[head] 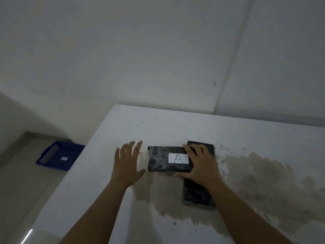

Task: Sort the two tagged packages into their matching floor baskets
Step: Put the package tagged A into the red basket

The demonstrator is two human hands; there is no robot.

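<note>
While our right hand grips the black plastic-wrapped package tagged A, lying across a second black package on the white bench, our left hand hovers beside it, fingers spread, holding nothing; a blue floor basket sits left.

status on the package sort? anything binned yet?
Nothing binned: both still on the counter. In hand: right hand rests on the A-tagged package, left hand open beside it. Left: both drops; second package lies underneath, tag unseen. Only the blue basket shows.
</note>
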